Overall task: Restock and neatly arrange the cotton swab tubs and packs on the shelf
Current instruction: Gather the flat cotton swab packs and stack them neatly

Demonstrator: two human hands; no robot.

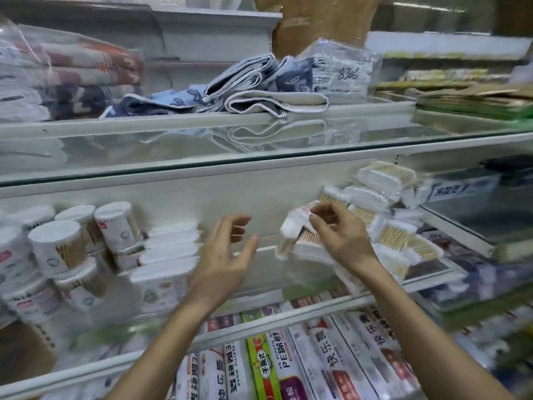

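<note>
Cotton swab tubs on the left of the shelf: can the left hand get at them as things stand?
Probably yes. The left hand is open and holds nothing, and the tubs stand on the same shelf to its left. Only a stack of flat white packs lies between, low enough to reach past. Blur hides finer detail.

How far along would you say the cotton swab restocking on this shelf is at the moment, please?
Roughly midway, judging by the shelf. The round tubs on the left already stand stacked beside a tidy row of packs. The right hand grips one swab pack over the bare middle of the shelf, while the left hand is open and empty. The loose heap of packs on the right remains unsorted.
</note>
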